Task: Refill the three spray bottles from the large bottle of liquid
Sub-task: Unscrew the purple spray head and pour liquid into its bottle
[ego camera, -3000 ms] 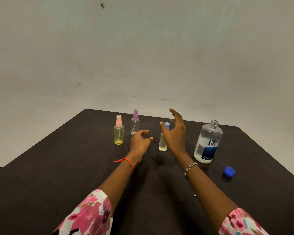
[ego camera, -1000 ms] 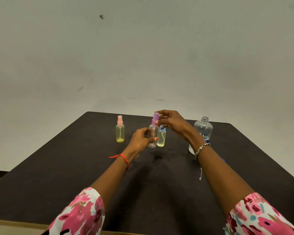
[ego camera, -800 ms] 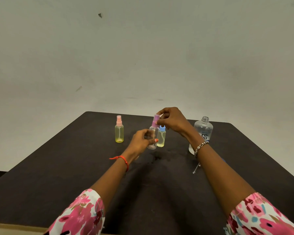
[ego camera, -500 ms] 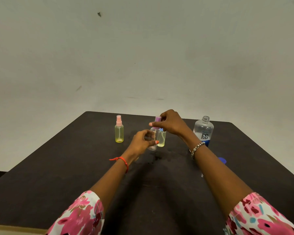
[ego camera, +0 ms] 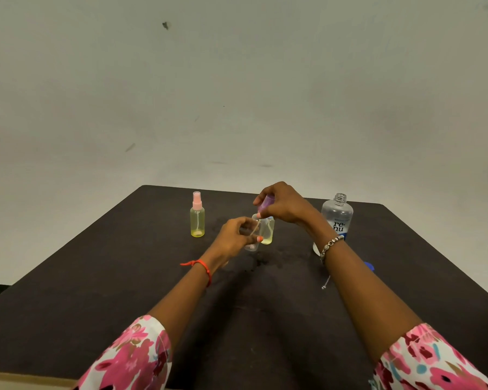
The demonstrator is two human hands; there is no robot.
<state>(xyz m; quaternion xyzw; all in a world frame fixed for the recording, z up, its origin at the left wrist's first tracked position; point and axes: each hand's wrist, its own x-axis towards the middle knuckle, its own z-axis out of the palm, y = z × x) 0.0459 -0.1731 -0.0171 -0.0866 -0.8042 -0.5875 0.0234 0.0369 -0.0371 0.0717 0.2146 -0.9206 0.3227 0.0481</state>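
Unscrewing step, by our read. The left hand [ego camera: 233, 235] has its fingers curled round the body of the clear spray bottle [ego camera: 251, 239], held about mid-table, closer to the far edge. The right hand [ego camera: 286, 205] pinches the purple spray head [ego camera: 266, 203] from above between thumb and fingertips. The head sits tilted, and we can't tell if its thread is free yet.

How we'd do it well:
- Lock the body with the left hand and turn only the head.
- Lift straight up so the dip tube clears the neck without flicking drops.
- Park the head on the table [ego camera: 96, 277], clear of the pour path.
- Keep the bottle upright and near the large bottle [ego camera: 337, 218].

Containers:
- Clear spray bottle: looks nearly empty, dip tube visible inside.
- Blue-topped spray bottle [ego camera: 267, 235]: just behind it, touching or nearly so, pale yellow inside, level unclear.
- Pink-topped spray bottle [ego camera: 197, 218]: stands towards the far edge, left of centre. It reads yellow through most of the body, and we can't separate tint from fill.
- Large bottle: near the far right corner, neck open, contents clear, base hidden behind the right wrist.
- Blue cap [ego camera: 370, 266]: lies on the table towards the right edge, mostly hidden by the right forearm.
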